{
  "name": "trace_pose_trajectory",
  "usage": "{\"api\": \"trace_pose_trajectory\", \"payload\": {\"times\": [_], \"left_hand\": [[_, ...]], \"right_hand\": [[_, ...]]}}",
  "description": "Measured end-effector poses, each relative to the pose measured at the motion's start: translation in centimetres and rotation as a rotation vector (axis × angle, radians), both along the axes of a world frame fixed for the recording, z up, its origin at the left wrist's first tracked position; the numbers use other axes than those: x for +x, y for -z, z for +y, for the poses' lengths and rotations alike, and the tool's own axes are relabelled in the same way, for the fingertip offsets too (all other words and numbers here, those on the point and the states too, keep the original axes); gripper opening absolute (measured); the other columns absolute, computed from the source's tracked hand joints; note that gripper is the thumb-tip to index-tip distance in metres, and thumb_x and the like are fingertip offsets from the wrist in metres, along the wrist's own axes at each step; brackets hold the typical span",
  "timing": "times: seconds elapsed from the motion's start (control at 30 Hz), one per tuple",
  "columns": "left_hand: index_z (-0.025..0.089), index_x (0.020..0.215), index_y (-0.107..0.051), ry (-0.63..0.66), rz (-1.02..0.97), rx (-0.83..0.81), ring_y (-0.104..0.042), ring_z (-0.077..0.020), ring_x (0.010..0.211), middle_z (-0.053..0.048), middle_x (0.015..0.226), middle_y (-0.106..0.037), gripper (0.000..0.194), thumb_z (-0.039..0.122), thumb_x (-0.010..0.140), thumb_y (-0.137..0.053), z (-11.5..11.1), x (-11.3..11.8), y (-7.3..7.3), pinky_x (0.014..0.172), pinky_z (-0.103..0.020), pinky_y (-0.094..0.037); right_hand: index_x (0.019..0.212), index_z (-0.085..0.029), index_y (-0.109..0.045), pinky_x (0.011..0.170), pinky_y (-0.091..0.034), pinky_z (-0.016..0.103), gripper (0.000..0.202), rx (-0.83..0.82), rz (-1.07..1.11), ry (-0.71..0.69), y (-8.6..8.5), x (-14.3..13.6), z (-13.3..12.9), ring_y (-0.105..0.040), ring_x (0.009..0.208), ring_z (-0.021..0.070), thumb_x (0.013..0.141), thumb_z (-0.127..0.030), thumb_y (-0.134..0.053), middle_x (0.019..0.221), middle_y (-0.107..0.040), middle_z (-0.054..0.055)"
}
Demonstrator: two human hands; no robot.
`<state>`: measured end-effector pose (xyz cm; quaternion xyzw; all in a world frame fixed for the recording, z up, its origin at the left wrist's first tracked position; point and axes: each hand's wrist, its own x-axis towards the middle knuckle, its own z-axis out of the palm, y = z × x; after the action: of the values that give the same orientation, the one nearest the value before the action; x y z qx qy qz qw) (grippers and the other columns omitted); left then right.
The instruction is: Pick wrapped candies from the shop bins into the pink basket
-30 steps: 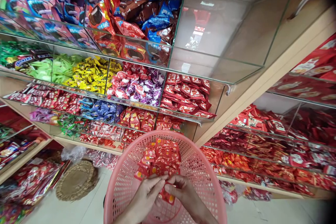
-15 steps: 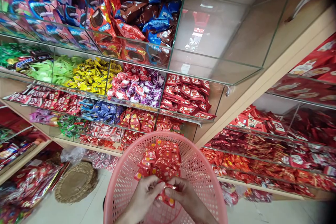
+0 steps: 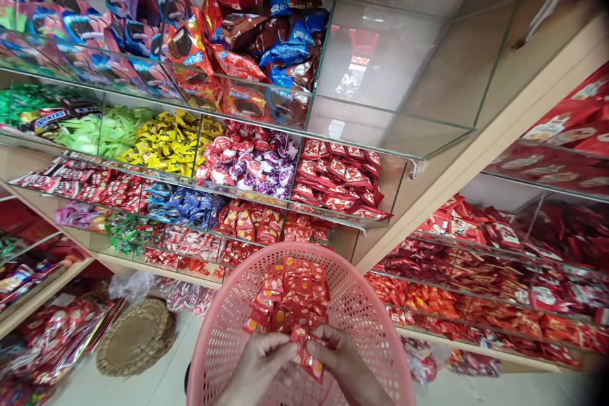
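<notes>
A pink perforated basket [image 3: 214, 330] stands at the bottom centre, with a heap of small red packets [image 3: 297, 288] inside against its far side. Over the basket, my left hand [image 3: 264, 361] pinches the left edge of a red packet [image 3: 309, 361] between thumb and fingers. My right hand [image 3: 340, 355] grips the same packet from the right, thumb on top. The packet is partly covered by the fingers, and whether it is one packet or a joined strip cannot be made out.
Glass-fronted shelves [image 3: 257, 187] of wrapped sweets rise beyond the basket. A wooden divider [image 3: 457, 174] slants up at the right, with more shelves past it. On the floor at left lie a round woven mat [image 3: 136, 336] and plastic bags [image 3: 133, 285].
The packet between my hands has tilted upward, showing more of its red front, and my left hand has shifted slightly. The view has moved a little, so the shelves sit lower.
</notes>
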<state>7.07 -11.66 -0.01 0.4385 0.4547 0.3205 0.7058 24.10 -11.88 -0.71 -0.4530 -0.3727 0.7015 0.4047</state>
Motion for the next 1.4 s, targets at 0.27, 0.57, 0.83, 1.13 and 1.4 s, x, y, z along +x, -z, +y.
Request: {"api": "trace_pose_trajectory", "payload": {"times": [0.27,0.57,0.83,1.13,1.4], "left_hand": [[0.012,0.064,-0.06,-0.013,0.037,-0.033,-0.053,-0.0103,0.046,0.0,0.049,-0.058,0.046,0.058,0.062,-0.062,0.5,-0.1,0.1,0.047,-0.021,-0.04],[0.014,0.081,-0.066,0.036,0.248,0.245,-0.058,-0.0136,0.059,-0.003,0.067,-0.066,0.04,0.05,0.077,-0.05,1.8,-1.5,-0.3,0.054,-0.022,-0.044],[0.016,0.111,-0.058,-0.495,0.467,0.605,-0.061,-0.021,0.088,-0.007,0.092,-0.069,0.043,0.04,0.076,-0.051,9.3,-9.9,-3.2,0.078,-0.033,-0.047],[0.015,0.075,-0.066,-0.573,0.451,0.51,-0.06,-0.0197,0.074,-0.005,0.075,-0.069,0.031,0.042,0.064,-0.055,12.7,-13.0,-2.1,0.068,-0.029,-0.047],[0.014,0.066,-0.06,-0.228,0.469,0.442,-0.051,-0.0148,0.06,0.001,0.059,-0.058,0.041,0.051,0.074,-0.045,11.9,-9.1,-0.7,0.058,-0.024,-0.038]], "right_hand": [[0.073,-0.015,-0.063,0.066,-0.037,0.023,0.024,0.097,0.005,-0.113,1.6,0.3,0.6,-0.051,0.067,0.0105,0.064,-0.036,-0.073,0.072,-0.061,0.0],[0.072,-0.015,-0.059,0.06,-0.039,0.023,0.028,0.211,-0.117,-0.14,1.1,0.6,1.6,-0.051,0.061,0.0105,0.066,-0.041,-0.07,0.066,-0.059,0.0],[0.089,-0.017,-0.058,0.068,-0.046,0.027,0.023,0.491,-0.656,0.043,-1.4,2.6,4.4,-0.058,0.077,0.0171,0.078,-0.037,-0.056,0.083,-0.063,0.005],[0.101,-0.021,-0.056,0.082,-0.043,0.035,0.02,1.089,-1.238,-0.035,-0.8,1.0,7.3,-0.054,0.095,0.0194,0.085,-0.018,-0.044,0.103,-0.06,0.006],[0.1,-0.023,-0.056,0.077,-0.037,0.032,0.019,1.219,-1.384,-0.148,-0.6,-0.7,8.4,-0.051,0.088,0.0163,0.087,-0.017,-0.044,0.098,-0.062,0.002]]}}
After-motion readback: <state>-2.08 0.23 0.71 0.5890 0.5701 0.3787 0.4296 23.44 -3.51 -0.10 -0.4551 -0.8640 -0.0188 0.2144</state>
